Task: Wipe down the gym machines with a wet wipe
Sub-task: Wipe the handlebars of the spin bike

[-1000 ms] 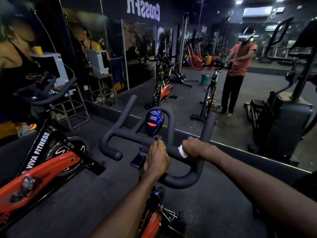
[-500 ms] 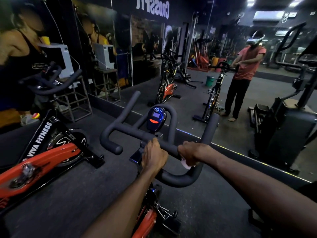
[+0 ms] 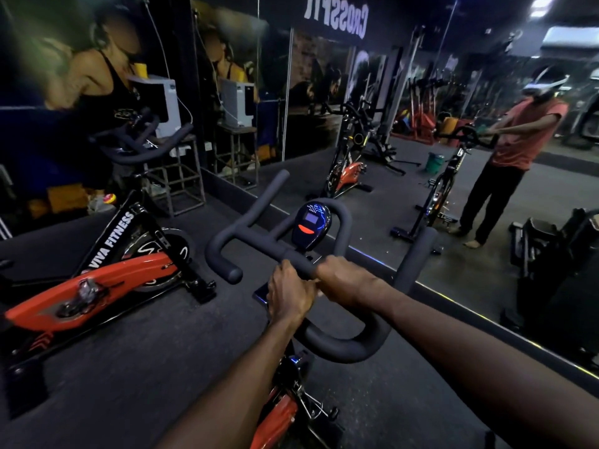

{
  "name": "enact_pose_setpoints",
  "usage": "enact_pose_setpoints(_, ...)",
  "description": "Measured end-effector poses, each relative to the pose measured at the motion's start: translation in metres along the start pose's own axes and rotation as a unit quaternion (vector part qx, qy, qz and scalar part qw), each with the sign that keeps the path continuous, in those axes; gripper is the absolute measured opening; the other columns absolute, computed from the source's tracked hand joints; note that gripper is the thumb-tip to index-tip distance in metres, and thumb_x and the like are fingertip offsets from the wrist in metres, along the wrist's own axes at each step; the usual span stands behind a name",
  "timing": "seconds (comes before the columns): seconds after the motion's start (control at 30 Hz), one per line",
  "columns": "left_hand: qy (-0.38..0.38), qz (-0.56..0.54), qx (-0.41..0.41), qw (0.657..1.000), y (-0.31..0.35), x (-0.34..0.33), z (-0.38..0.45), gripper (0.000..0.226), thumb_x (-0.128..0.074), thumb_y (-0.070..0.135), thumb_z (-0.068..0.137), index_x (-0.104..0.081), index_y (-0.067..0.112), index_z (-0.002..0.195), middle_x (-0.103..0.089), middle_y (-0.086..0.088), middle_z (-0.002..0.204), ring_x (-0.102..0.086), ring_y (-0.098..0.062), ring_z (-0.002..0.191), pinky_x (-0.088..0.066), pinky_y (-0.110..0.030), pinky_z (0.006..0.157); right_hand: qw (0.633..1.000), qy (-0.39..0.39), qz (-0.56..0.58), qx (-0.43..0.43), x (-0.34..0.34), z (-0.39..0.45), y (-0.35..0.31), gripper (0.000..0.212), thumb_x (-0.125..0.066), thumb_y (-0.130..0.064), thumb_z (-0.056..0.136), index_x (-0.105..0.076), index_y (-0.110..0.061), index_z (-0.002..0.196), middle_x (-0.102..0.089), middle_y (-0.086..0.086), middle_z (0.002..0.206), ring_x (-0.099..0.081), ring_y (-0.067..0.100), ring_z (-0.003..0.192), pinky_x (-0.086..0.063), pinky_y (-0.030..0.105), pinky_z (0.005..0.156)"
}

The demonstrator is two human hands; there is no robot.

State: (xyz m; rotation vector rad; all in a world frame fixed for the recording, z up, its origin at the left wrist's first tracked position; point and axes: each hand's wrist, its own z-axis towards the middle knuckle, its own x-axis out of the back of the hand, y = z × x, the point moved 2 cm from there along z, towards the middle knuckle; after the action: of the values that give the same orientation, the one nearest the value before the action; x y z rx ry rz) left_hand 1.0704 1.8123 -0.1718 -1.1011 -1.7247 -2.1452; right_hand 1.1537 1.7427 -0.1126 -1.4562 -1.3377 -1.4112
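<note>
While the wall mirror (image 3: 486, 222) fills the space ahead, your spin bike's padded handlebar (image 3: 340, 345) sits below you with your left hand (image 3: 288, 293) and right hand (image 3: 343, 280) both clenched around its crossbar, any wipe hidden from view.

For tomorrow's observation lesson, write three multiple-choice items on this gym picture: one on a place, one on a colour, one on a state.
1. Where is the console?
A. inside the handlebar loop
B. on the floor
C. on the left bike

2. What colour is the left bike's body?
A. green
B. orange-red
C. white

3. What are the two hands doing?
A. hanging free
B. resting flat on the seat
C. gripping the bar

Answers: 1 A, the console stands between the bar's curves. 2 B, its shell is orange-red. 3 C, the left hand and right hand curl round the bar's middle.
</note>
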Motion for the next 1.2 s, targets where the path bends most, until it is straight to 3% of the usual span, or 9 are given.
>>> enact_pose_setpoints(0.2, 0.019, -0.026, 0.054, 0.998, -0.004, 0.003, 0.003, 0.039, -0.056, 0.015, 0.087, -0.05, 0.01, 0.125, -0.052, -0.013, 0.128, -0.051, -0.033, 0.123, -0.04, -0.042, 0.095, 0.995, -0.087, -0.034, 0.035, -0.013, 0.005, 0.004, 0.028, -0.06, -0.003, 0.085, -0.067, -0.006, 0.112, -0.056, 0.019, 0.113, -0.062, 0.038, 0.101, -0.049, 0.035, 0.071)
enact_pose_setpoints(0.37, 0.031, -0.039, 0.055, 0.997, -0.003, 0.0, 0.005, 0.03, -0.055, 0.02, 0.091, -0.052, 0.009, 0.119, -0.054, -0.015, 0.126, -0.052, -0.035, 0.122, -0.043, -0.043, 0.094, 0.994, 0.057, 0.073, 0.049, 0.008, 0.036, 0.002, 0.016, -0.064, -0.018, 0.085, -0.063, -0.014, 0.101, -0.061, 0.013, 0.102, -0.063, 0.036, 0.097, -0.05, 0.038, 0.072)
enact_pose_setpoints(0.53, 0.034, -0.032, 0.06, 0.997, -0.003, 0.0, 0.005, 0.032, -0.062, 0.016, 0.085, -0.055, 0.009, 0.115, -0.053, -0.014, 0.126, -0.053, -0.035, 0.12, -0.043, -0.041, 0.092, 0.997, -0.002, 0.006, 0.076, -0.008, 0.029, 0.001, 0.029, -0.058, -0.004, 0.088, -0.064, -0.01, 0.116, -0.061, 0.018, 0.114, -0.062, 0.038, 0.103, -0.048, 0.037, 0.075)
enact_pose_setpoints(0.63, 0.037, -0.016, 0.05, 0.998, -0.006, -0.002, 0.006, 0.034, -0.061, 0.015, 0.085, -0.053, 0.009, 0.117, -0.053, -0.014, 0.126, -0.052, -0.034, 0.121, -0.041, -0.04, 0.094, 0.998, -0.013, 0.003, 0.067, 0.002, 0.032, 0.005, 0.027, -0.061, -0.014, 0.088, -0.065, -0.005, 0.113, -0.056, 0.02, 0.109, -0.061, 0.039, 0.102, -0.049, 0.037, 0.076)
enact_pose_setpoints(0.73, 0.033, 0.01, 0.045, 0.998, -0.005, -0.004, 0.007, 0.029, -0.058, 0.014, 0.089, -0.052, 0.01, 0.117, -0.052, -0.013, 0.124, -0.051, -0.034, 0.121, -0.042, -0.042, 0.095, 0.996, 0.05, 0.054, 0.055, 0.02, 0.043, 0.009, 0.022, -0.064, -0.028, 0.089, -0.061, -0.006, 0.094, -0.051, 0.014, 0.093, -0.063, 0.039, 0.098, -0.05, 0.038, 0.073)
enact_pose_setpoints(0.9, 0.03, 0.029, 0.037, 0.998, -0.004, -0.004, 0.006, 0.026, -0.052, 0.008, 0.088, -0.055, 0.012, 0.114, -0.054, -0.011, 0.121, -0.054, -0.034, 0.118, -0.046, -0.043, 0.092, 0.999, 0.01, -0.016, 0.033, 0.011, 0.033, 0.012, 0.034, -0.062, -0.021, 0.091, -0.057, -0.004, 0.12, -0.056, 0.019, 0.119, -0.06, 0.04, 0.11, -0.051, 0.041, 0.082)
enact_pose_setpoints(1.2, 0.01, 0.094, 0.011, 0.995, -0.004, -0.01, 0.005, 0.038, -0.063, 0.01, 0.085, -0.052, 0.017, 0.12, -0.055, -0.008, 0.124, -0.055, -0.031, 0.12, -0.047, -0.041, 0.092, 0.998, 0.047, -0.011, 0.037, 0.005, 0.024, 0.01, 0.028, -0.054, -0.017, 0.095, -0.056, -0.007, 0.121, -0.057, 0.017, 0.116, -0.06, 0.039, 0.109, -0.05, 0.041, 0.08)
